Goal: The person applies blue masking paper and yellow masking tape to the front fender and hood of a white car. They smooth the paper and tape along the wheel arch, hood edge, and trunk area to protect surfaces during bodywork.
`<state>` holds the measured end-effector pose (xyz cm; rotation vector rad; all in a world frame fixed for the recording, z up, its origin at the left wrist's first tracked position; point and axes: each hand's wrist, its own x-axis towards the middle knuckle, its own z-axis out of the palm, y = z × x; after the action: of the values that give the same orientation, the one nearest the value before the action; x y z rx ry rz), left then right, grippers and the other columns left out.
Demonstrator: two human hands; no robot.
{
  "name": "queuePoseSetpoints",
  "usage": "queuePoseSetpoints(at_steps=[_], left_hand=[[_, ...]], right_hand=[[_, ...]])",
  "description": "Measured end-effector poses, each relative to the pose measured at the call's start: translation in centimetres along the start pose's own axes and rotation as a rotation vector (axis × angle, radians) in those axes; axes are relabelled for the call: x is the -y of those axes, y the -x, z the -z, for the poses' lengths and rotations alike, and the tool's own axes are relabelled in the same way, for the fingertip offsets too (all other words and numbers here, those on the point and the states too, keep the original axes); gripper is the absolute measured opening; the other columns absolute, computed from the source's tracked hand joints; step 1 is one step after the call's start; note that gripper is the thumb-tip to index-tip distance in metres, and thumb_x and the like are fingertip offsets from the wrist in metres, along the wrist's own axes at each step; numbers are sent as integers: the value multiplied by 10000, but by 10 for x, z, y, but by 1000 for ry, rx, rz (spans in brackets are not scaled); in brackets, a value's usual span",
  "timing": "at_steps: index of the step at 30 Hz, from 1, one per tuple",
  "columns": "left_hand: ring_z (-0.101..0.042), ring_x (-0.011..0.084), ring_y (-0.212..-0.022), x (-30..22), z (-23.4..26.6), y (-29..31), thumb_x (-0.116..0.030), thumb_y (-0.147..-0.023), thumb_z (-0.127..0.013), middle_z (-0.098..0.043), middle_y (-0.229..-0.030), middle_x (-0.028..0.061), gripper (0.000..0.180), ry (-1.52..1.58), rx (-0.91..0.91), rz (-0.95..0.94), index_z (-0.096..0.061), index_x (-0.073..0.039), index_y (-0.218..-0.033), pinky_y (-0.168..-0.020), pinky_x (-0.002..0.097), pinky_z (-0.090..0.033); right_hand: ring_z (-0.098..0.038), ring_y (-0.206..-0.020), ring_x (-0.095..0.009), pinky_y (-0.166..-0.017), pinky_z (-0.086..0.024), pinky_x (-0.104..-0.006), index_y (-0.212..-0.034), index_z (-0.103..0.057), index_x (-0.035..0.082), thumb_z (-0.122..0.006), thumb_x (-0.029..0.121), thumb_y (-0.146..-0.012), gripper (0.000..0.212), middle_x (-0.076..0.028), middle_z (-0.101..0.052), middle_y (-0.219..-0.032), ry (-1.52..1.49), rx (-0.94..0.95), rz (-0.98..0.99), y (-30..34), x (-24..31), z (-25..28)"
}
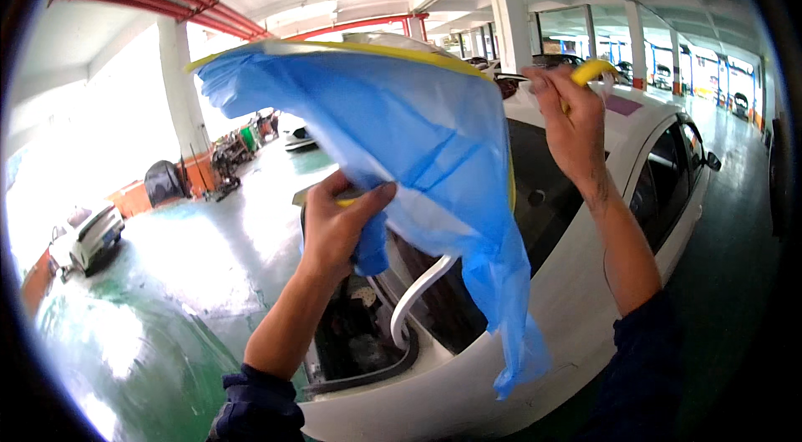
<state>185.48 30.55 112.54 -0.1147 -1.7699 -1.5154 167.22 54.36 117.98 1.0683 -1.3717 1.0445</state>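
Note:
A sheet of blue masking film [368,120] with a yellow tape edge [393,51] hangs spread in front of me. My left hand [338,221] is closed on the film, thumb on top. A bunched or rolled blue part shows just below its fingers. To the right and higher, my right hand [576,120] is closed round a curved piece of yellow tape [595,70], apart from the sheet's edge. The film's lower right corner dangles over the rear side of a white car [468,396]. Part of the car's dark rear window [543,191] is hidden behind the film.
Below the film, a white curved hinge arm [422,296] rises from the car's open trunk [355,333]. At the left stands another white car [88,233] on the green floor [167,325]. A pillar [180,87] and piled parts [234,149] are farther back.

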Motion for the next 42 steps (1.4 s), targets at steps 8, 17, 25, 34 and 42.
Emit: queuePoseSetpoints(at_steps=[8,17,25,34,42], left_hand=[[-662,152,-773,11,50,16,-125,-838,-754,-693,-923,80,299,-99,-219,-48,-668,26,-1081,-705,280,-534],[-626,136,-834,-11,65,54,-135,-880,-741,-661,-948,29,285,-318,-531,55,-652,-15,-1122,-740,293,-506],[-650,147,-810,-12,46,54,-141,-869,-751,-674,-933,39,318,-381,-671,73,-657,6,-1134,-734,294,-521],[-639,138,-760,-7,55,67,-157,-847,-774,-662,-866,48,233,-386,-777,79,-674,-19,-1007,-694,283,-520],[-571,120,-544,5,89,55,-170,-852,-788,-599,-713,18,167,-285,-791,2,-670,-51,-863,-467,277,-474]], right_hand=[[-608,-910,-231,-734,-523,-359,-1444,-470,19,-559,189,-1002,482,-221,-575,-1124,-303,108,-132,165,14,-10],[-578,-962,-239,-789,-508,-386,-1509,-384,-1,-702,144,-922,683,-176,-546,-1119,-449,157,-18,152,50,-52],[-584,-848,-208,-716,-503,-344,-1452,-473,-6,-723,177,-898,634,-115,-559,-1003,-400,-15,117,108,32,-93],[-556,-825,-208,-697,-452,-347,-1377,-513,-64,-701,185,-880,586,-107,-542,-981,-395,-63,206,39,26,-93],[-586,-945,-269,-780,-487,-415,-1386,-512,-41,-667,185,-918,542,-134,-562,-1081,-244,-20,345,-4,21,-90]])
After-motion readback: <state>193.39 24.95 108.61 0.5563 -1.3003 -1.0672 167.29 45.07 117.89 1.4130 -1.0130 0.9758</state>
